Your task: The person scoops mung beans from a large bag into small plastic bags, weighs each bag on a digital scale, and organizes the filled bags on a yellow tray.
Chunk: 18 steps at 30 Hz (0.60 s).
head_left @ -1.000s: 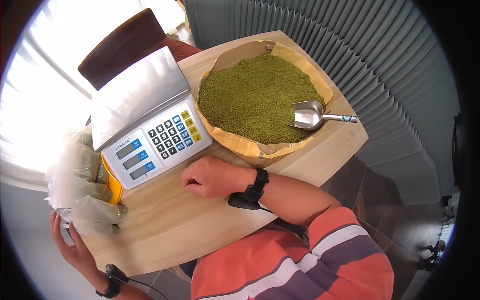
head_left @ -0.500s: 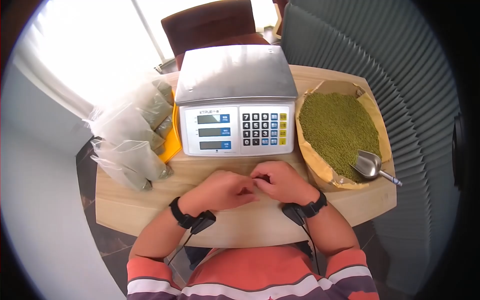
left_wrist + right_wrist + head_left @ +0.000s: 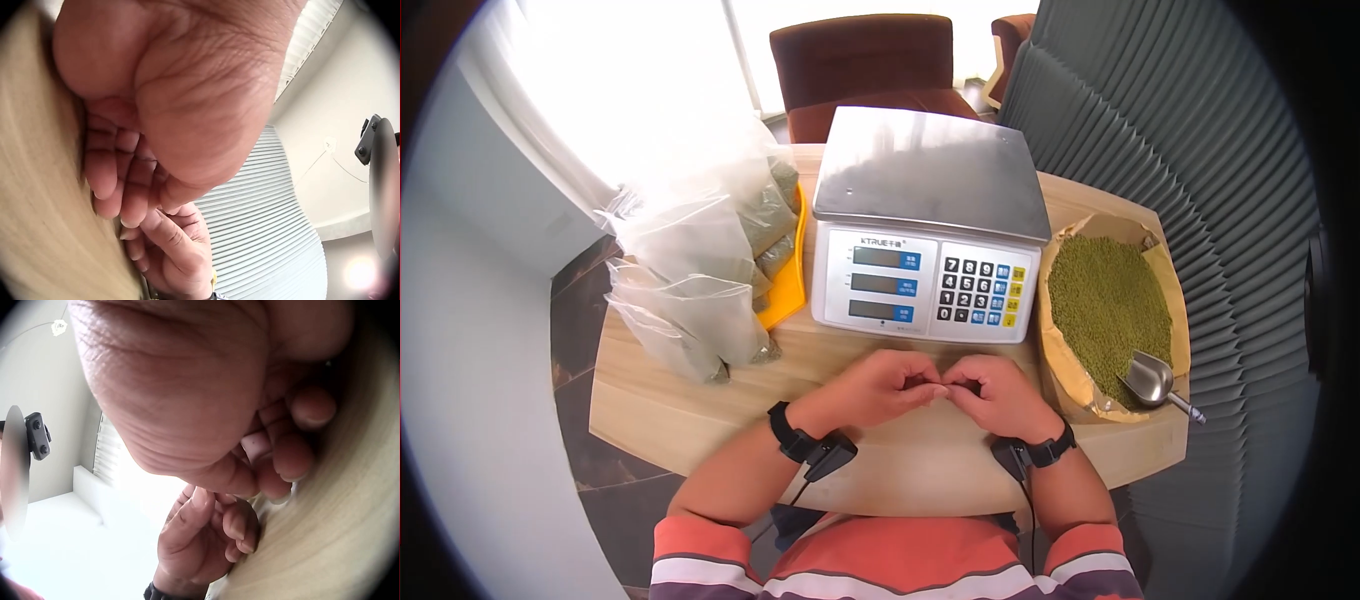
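Observation:
In the head view my left hand [image 3: 880, 388] and right hand [image 3: 1000, 402] meet over the near side of the table, fingertips touching. Their fingers curl loosely, and nothing shows between them. The left wrist view has the left palm [image 3: 194, 106] close above the wood, its fingers bent towards the right hand's thumb. From the right wrist, the right palm [image 3: 181, 381] looks much the same. Just beyond both hands stands a white digital scale [image 3: 925, 290] with a bare steel plate [image 3: 930, 175].
Right of the scale, a paper sack [image 3: 1062, 365] full of green beans [image 3: 1110, 300] has a metal scoop [image 3: 1150, 380] lying in it. Partly filled clear plastic bags [image 3: 690, 280] stand left, against a yellow tray [image 3: 790, 290]. A brown chair [image 3: 860, 60] is behind the table [image 3: 650, 420].
My left hand has come from beside the plastic bags to meet the right hand in front of the scale. The head view has turned left and levelled out.

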### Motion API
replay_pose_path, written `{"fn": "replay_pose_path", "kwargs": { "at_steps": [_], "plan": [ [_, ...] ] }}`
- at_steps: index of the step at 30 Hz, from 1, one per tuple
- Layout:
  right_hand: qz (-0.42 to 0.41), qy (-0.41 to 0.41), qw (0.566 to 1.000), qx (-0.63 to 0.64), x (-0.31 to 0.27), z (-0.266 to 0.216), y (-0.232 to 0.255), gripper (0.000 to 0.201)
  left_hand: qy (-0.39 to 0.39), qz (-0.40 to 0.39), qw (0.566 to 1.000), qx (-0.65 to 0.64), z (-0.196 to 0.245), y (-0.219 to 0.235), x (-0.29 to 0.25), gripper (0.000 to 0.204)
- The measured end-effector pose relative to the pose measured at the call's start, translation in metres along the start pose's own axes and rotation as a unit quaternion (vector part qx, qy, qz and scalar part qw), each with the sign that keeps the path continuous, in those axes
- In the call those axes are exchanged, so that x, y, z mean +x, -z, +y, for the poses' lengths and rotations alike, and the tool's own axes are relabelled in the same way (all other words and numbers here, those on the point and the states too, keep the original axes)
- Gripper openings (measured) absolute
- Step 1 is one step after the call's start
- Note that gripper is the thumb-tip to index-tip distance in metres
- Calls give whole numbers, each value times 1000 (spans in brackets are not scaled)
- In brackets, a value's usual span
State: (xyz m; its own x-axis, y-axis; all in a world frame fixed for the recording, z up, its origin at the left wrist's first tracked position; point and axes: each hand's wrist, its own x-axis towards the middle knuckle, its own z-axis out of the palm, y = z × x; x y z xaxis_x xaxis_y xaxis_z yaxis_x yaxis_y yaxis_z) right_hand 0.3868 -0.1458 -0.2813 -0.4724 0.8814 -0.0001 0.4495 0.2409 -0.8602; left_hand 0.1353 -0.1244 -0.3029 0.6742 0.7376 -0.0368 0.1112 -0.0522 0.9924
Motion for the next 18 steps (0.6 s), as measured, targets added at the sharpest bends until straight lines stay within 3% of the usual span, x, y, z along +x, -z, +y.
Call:
{"fn": "replay_pose_path", "kwargs": {
  "at_steps": [5,11,18],
  "plan": [
    [-8,0,1000,1,0,-5,2,12,-10,-2,1000,17,0,2,0,15],
    [-3,-57,998,-5,0,-8,0,12,-20,-5,1000,21,-1,2,-1,15],
    [5,-18,1000,-4,0,-7,-1,12,-18,-6,1000,20,-4,1,1,16]
  ]
}}
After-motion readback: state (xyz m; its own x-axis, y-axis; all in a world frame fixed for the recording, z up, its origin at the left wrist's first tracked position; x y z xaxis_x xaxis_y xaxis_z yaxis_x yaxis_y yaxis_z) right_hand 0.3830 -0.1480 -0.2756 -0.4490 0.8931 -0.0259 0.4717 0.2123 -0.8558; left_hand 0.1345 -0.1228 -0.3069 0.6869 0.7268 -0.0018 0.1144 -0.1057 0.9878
